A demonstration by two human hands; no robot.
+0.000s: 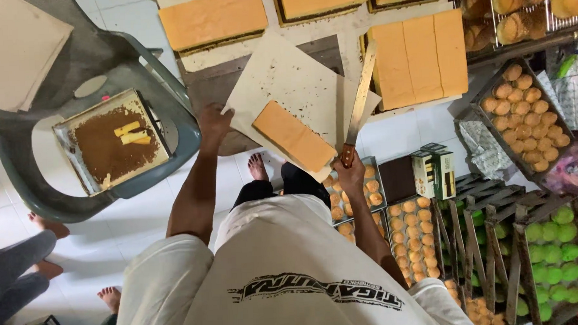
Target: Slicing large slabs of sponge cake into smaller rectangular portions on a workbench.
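My left hand (214,122) grips the left edge of a cream paper sheet (280,79) that carries a rectangular strip of orange sponge cake (293,137). My right hand (349,172) is closed on the wooden handle of a long knife (361,96), its blade pointing up and away beside the paper. Just beyond the blade lies a larger orange cake slab (420,56) cut into strips, on the low table (213,88).
More cake slabs (212,19) lie at the back. A grey plastic chair (78,182) at left holds a tray of brown crumbs (112,144). Trays of small round cakes (524,119), green cakes (552,262) and small boxes (433,171) cover the floor at right. Another person's feet (44,225) show at left.
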